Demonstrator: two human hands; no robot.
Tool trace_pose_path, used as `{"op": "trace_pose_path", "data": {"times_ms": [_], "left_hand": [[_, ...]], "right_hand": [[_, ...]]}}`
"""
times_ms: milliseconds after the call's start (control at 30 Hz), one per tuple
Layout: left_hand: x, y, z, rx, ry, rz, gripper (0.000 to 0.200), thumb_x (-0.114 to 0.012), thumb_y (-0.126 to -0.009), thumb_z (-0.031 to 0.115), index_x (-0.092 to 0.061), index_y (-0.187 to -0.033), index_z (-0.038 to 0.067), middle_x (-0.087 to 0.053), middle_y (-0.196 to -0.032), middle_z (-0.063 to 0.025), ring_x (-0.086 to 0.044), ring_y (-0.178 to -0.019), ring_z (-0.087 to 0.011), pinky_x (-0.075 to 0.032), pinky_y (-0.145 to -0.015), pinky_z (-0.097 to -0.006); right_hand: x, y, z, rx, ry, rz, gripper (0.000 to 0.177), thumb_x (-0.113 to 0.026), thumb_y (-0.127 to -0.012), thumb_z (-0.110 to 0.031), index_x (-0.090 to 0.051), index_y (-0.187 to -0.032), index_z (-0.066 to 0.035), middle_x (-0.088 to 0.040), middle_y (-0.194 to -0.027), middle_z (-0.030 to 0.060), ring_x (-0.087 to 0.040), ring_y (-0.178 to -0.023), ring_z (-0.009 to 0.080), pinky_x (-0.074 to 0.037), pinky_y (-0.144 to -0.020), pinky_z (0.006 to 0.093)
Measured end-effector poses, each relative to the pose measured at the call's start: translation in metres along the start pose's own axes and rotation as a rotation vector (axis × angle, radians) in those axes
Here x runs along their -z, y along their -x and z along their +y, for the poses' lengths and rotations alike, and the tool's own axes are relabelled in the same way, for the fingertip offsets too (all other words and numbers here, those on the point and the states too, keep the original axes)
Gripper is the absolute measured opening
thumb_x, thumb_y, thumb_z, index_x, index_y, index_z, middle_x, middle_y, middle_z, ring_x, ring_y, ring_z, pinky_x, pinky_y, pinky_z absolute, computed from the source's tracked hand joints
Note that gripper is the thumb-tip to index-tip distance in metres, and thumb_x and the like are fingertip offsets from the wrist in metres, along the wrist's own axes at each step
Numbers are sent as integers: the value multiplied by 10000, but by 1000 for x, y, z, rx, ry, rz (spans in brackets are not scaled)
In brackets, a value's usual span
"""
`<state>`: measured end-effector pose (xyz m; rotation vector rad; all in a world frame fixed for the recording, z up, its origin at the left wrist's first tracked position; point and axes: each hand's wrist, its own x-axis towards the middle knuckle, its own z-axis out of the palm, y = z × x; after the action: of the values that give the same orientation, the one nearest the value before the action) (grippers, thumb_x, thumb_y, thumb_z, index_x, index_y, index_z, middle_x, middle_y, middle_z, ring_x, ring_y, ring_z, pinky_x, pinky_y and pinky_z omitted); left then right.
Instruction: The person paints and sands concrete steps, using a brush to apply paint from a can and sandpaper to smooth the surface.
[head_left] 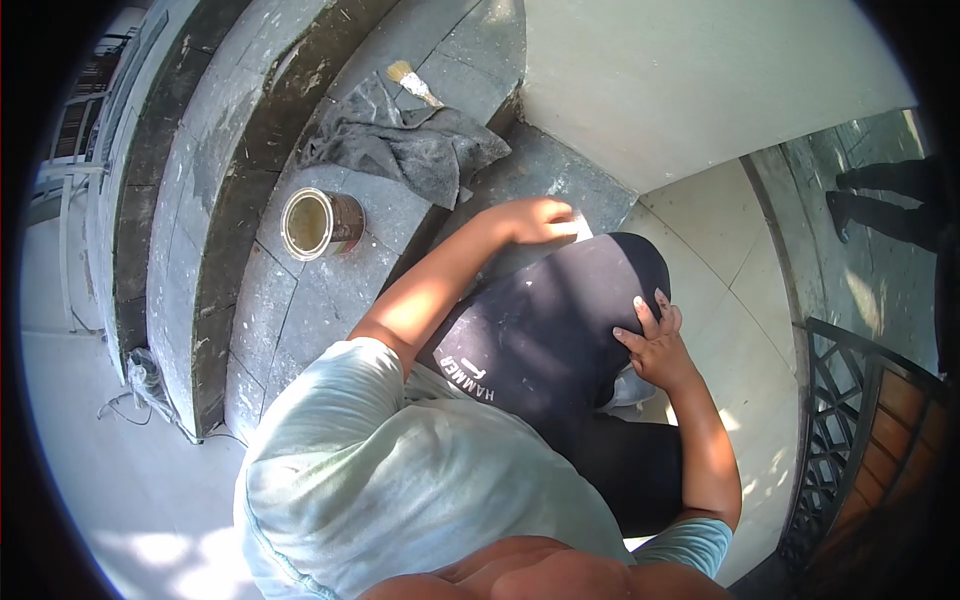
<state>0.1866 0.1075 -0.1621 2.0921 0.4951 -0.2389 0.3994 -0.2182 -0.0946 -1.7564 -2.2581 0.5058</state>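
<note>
My left hand (540,220) reaches past my bent knee to the low grey tiled surface. Its fingers are curled down over a small pale white piece (581,229); most of that is hidden, and its kind does not show. Spread fingers of my right hand (655,342) rest on my dark trouser leg by the knee, holding nothing. Left of my left arm, an open paint tin (318,224) stands upright on the step. A crumpled grey cloth (410,145) drapes over the step edge, and a paint-smeared brush (414,82) lies beside it.
Curved grey steps (215,215) with white spatters rise at the left. A pale wall (690,80) stands ahead. Another person's legs (890,200) are at the far right, above a metal gate (865,420). Clear plastic (146,378) and a cord lie at lower left.
</note>
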Motion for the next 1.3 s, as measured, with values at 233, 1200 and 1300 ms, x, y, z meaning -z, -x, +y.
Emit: {"op": "trace_pose_path", "data": {"times_ms": [233,1200,1300], "left_hand": [[6,13,11,354,653,-181,367,-557,-1096,364,-614,-1335,92,-687,-1107,-35,-640,-886,-161,-518,-774,-309],[-15,28,69,-191,617,515,519,-699,-993,150,-543,-1472,29,-594,-1481,-192,-576,-1377,-290,-446,-1160,-410],[11,67,102,-319,292,464,407,-693,-993,151,-611,-1370,22,-705,-1288,-135,-685,-1198,-253,-523,-1062,-390]], "right_hand": [[2,-3,1,7,-1,3,650,-800,-728,-81,-677,-1284,-396,-400,-1601,118,-301,-1473,509,-332,-1092,674],[6,-2,-2,14,9,-10,773,-868,-670,-59,-640,-1338,-374,-297,-1680,87,-233,-1533,473,-315,-1132,651],[6,-3,0,25,5,-12,774,-873,-664,-60,-647,-1338,-367,-282,-1691,84,-222,-1539,470,-320,-1133,642]]}}
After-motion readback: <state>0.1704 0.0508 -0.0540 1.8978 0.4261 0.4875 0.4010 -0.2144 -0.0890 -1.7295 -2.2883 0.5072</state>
